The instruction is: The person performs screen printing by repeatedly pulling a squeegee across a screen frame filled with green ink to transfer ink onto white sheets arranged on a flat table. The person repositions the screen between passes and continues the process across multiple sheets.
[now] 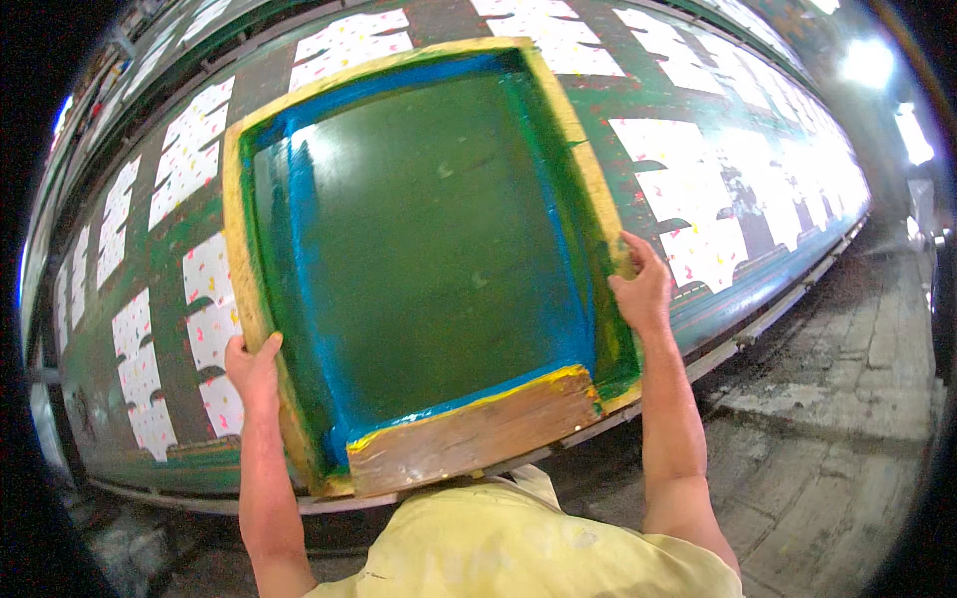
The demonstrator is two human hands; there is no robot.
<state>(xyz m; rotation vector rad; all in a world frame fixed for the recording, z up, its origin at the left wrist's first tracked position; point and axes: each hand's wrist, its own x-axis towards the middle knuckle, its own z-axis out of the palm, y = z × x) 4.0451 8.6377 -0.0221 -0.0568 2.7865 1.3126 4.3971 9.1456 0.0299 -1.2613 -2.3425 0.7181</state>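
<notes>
A large screen printing frame (pixel 439 239) fills the middle, tilted, over a long table. Its rim is yellowish wood, its inner edges are blue and green, and its mesh is dark green. My left hand (pixel 254 369) grips the left side of the rim, thumb on top. On the right side, my right hand (pixel 643 284) is closed round the rim, its thumb towards the inside. A brown wooden squeegee board (pixel 474 431) with a yellow, paint-smeared edge rests across the near end of the frame.
The long green table (pixel 598 105) bears rows of white fabric pieces (pixel 145 374) printed with small coloured spots. More white pieces (pixel 688 199) lie to the right, bright with glare. A worn grey floor (pixel 817 439) runs along the table's near right edge.
</notes>
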